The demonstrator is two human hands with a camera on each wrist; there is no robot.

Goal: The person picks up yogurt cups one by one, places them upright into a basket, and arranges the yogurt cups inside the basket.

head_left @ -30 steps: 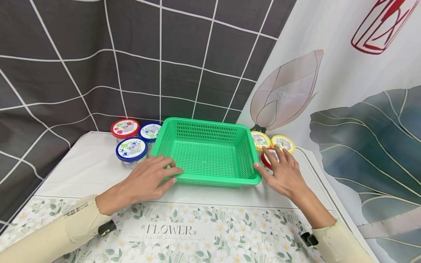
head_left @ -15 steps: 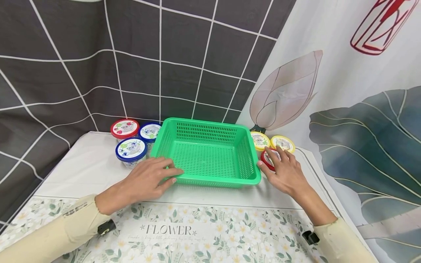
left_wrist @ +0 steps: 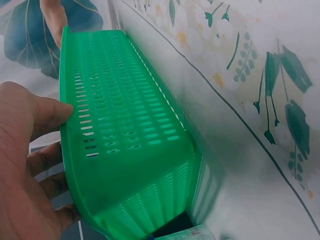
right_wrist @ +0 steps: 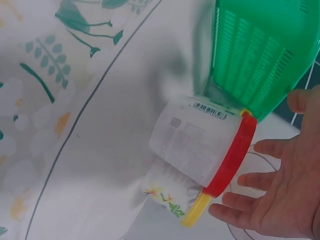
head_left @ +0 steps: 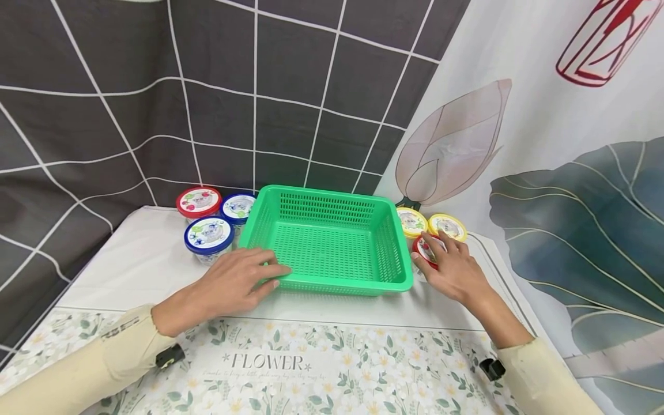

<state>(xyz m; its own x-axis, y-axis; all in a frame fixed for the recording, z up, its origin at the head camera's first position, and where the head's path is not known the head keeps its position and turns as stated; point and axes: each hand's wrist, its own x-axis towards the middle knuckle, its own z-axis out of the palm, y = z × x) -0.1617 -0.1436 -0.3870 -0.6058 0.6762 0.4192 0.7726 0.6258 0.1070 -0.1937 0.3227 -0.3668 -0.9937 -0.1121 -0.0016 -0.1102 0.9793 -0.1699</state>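
A green plastic basket (head_left: 324, 286) stands in the middle of the table. My left hand (head_left: 230, 282) holds its rim at the front left corner; in the left wrist view the thumb (left_wrist: 52, 112) lies on the outer side and the fingers reach over the rim. Right of the basket is a clear tub with a red lid (right_wrist: 232, 157). The fingers of my right hand (head_left: 456, 274) spread over that lid, the thumb at its near left edge. In the right wrist view this hand (right_wrist: 287, 185) is spread right by the lid, not closed round the tub.
Two yellow-lidded tubs (head_left: 411, 221) stand behind the red-lidded one. Left of the basket are a red-lidded tub (head_left: 199, 202) and two blue-lidded tubs (head_left: 209, 233). A flowered mat (head_left: 290, 380) covers the table's front; a dark checked curtain (head_left: 290, 75) hangs behind.
My right hand has shifted a little right, its thumb leaving the basket's right rim for the edge of the red lid. The left hand and basket have stayed in place.
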